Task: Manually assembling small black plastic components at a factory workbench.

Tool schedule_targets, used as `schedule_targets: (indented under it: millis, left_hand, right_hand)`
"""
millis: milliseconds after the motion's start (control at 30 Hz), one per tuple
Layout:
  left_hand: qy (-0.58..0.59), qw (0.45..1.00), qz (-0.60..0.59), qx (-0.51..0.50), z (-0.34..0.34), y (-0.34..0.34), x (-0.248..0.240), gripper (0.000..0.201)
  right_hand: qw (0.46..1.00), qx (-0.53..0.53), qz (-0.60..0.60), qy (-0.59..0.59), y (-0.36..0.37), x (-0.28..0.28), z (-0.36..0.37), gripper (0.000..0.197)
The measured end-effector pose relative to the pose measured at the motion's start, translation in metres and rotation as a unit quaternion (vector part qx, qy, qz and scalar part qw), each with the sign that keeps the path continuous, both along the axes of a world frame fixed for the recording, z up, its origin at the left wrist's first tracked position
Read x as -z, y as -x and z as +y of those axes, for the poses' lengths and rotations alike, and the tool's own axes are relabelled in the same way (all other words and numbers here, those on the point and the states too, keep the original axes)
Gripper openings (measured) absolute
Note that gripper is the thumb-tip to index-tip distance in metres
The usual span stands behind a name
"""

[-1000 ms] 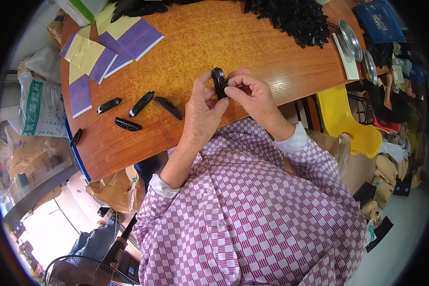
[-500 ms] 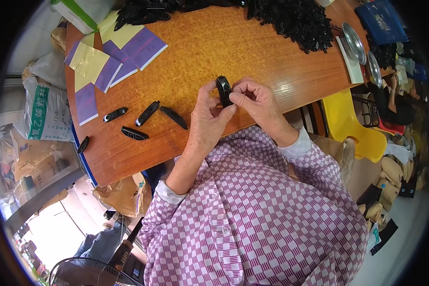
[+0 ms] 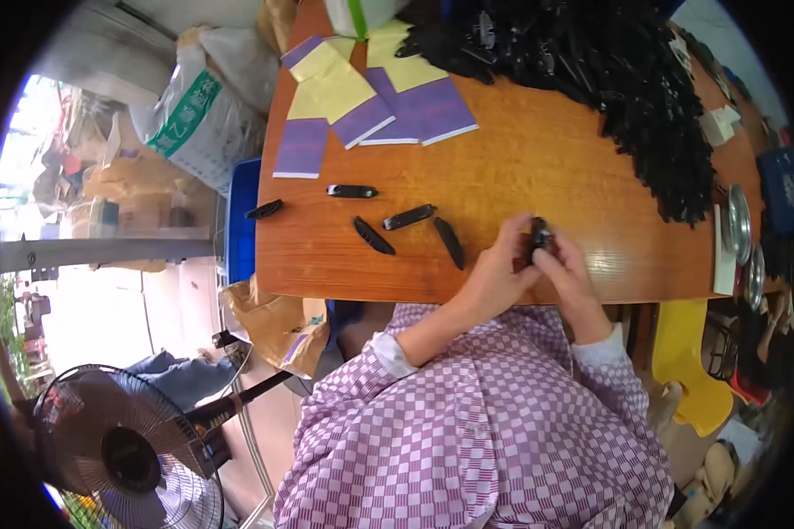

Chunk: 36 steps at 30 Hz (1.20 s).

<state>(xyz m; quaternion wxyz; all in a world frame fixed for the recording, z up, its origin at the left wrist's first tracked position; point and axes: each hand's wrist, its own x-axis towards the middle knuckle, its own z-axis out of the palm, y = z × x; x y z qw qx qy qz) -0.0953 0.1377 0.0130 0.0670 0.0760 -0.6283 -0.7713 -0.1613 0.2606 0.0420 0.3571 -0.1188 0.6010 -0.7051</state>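
Note:
My left hand and my right hand meet over the near edge of the table, both closed about a small glossy black plastic piece. Fingers cover its lower part, so its full shape is hidden. To the left of my hands lie loose long black pieces: a curved one closest, then one with a shiny end, a ridged one, a straight one and another by the left edge.
A big heap of black parts fills the far right of the wooden table. Purple and yellow booklets lie far left. Metal dishes stand at the right edge. A fan is at lower left, a yellow chair at right.
The view has turned and shifted, so table and hands appear farther right and lower. Both hands stay on the black piece, with the fingers drawn closer around it.

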Motion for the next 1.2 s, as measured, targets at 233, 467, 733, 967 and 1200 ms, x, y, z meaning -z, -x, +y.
schedule_targets:
  millis: [233,467,733,967,1200]
  left_hand:
    - [0.04,0.998,-0.028,0.048,-0.016,-0.005,-0.021,0.063]
    - [0.258,0.954,-0.012,0.154,-0.025,0.005,-0.044,0.048]
    - [0.504,0.834,0.045,0.221,-0.078,0.047,-0.058,0.017]
    - [0.606,0.794,0.035,-0.018,-0.171,0.191,-0.043,0.031]
    - [0.699,0.712,0.053,-0.05,-0.211,0.246,-0.021,0.033]
  right_hand:
    - [0.999,-0.034,-0.013,0.04,0.0,-0.007,-0.012,0.025]
    - [0.999,-0.003,-0.026,0.041,0.0,0.0,0.009,0.022]
    - [0.897,0.025,0.305,-0.319,0.117,-0.011,0.067,0.021]
    - [0.553,0.037,0.67,-0.494,0.208,0.0,0.071,0.03]
    - [0.513,-0.046,0.717,-0.47,0.241,0.008,0.064,0.017]
